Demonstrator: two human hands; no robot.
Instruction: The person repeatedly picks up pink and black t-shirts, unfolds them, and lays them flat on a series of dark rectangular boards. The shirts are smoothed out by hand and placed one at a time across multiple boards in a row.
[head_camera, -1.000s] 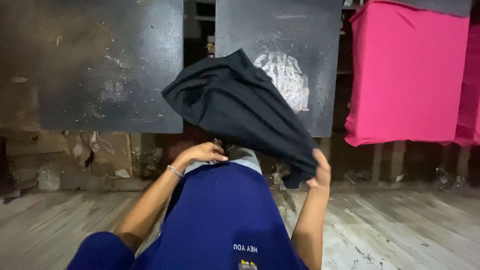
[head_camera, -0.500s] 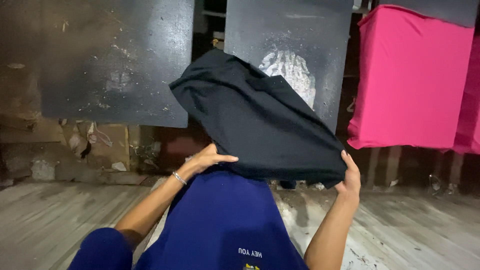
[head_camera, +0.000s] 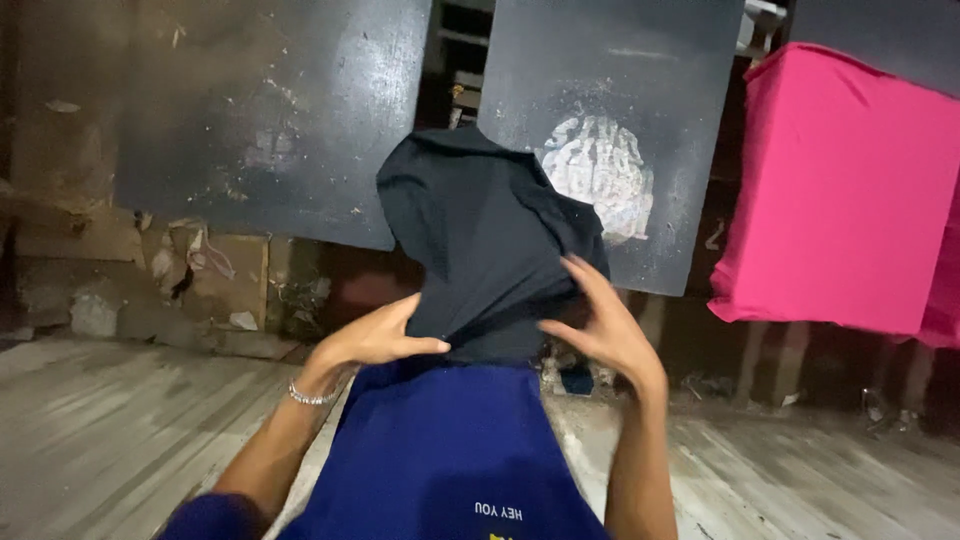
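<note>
Both grips pinch the black garment (head_camera: 485, 240): left hand (head_camera: 375, 338), right hand (head_camera: 600, 325); pink cloth (head_camera: 845, 190) hangs rightward.

The black garment (head_camera: 490, 240) covers the lower left corner of the dark board (head_camera: 640, 90) behind it, and its own lower hem is lost behind the blue shirt (head_camera: 450, 450). The left hand (head_camera: 375, 340) hides its fingertips in the cloth; whether the right hand (head_camera: 600, 330) grips the cloth or only touches it cannot be told. The pink cloth (head_camera: 850, 190) runs off the right edge. The floor (head_camera: 120, 420) is motion-blurred.
</note>
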